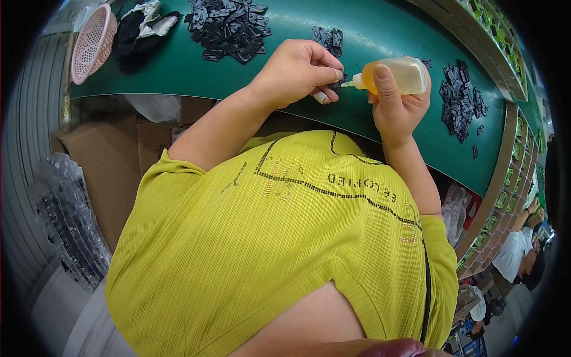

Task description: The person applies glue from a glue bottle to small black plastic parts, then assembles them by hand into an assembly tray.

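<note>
My left hand [297, 71] rests at the near edge of the green table [178, 65] and pinches a small black plastic part [341, 81] between its fingertips. My right hand [397, 104] grips a small clear squeeze bottle [401, 72] of yellowish liquid, thumb across its side. The bottle lies sideways, and its white nozzle [355, 81] points left and reaches the black part. The part is mostly hidden by my fingers.
Heaps of black plastic parts lie at the back [229, 27], behind my left hand [329, 37] and to the right [461, 98]. A pink mesh basket [92, 41] and dark gloves [143, 30] sit at the left. Cardboard boxes [101, 160] stand under the table. Another person [520, 250] works at the far right.
</note>
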Available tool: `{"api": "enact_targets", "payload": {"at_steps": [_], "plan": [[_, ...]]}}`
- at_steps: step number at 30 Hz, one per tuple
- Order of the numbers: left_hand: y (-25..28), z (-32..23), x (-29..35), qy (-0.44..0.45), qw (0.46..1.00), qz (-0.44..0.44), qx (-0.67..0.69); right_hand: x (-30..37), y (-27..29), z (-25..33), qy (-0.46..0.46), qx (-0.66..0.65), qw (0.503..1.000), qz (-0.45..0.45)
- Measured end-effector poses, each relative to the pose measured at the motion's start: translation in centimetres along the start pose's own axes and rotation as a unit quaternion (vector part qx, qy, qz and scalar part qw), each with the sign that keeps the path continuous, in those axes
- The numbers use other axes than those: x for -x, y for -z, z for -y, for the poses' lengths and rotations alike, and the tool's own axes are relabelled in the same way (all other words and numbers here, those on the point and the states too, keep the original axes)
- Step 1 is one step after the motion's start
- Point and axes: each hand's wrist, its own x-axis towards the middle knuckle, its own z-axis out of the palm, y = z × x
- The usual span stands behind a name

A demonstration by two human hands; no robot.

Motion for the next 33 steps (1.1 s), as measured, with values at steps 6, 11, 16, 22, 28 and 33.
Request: {"api": "enact_targets", "payload": {"at_steps": [6, 11, 16, 22, 28, 33], "plan": [[0.1, 0.1, -0.1, -0.007, 1.0, -0.006, 0.004, -0.2, 0.1, -0.3, 0.028, 0.014, 0.999, -0.035], [0.0, 1.0, -0.6, -0.077, 0.996, -0.048, 0.0, -1.1, 0.9, -0.1, -0.002, -0.101, 0.991, -0.087], [1.6, 0.8, -1.9, -0.314, 0.892, -0.152, -0.287, -0.8, 1.4, -0.5, -0.006, -0.106, 0.992, -0.073], [7.9, -2.9, -2.7, -0.192, 0.716, -0.313, -0.594, -1.0, 1.3, -0.5, -0.007, -0.105, 0.992, -0.068], [9.9, -3.4, -4.0, -0.139, 0.712, -0.308, -0.616, -1.0, 0.8, 0.1, -0.017, -0.107, 0.991, -0.077], [9.0, -3.7, -2.9, -0.329, 0.677, -0.426, -0.503, -0.8, 1.2, -0.3, -0.016, -0.097, 0.991, -0.089]]}}
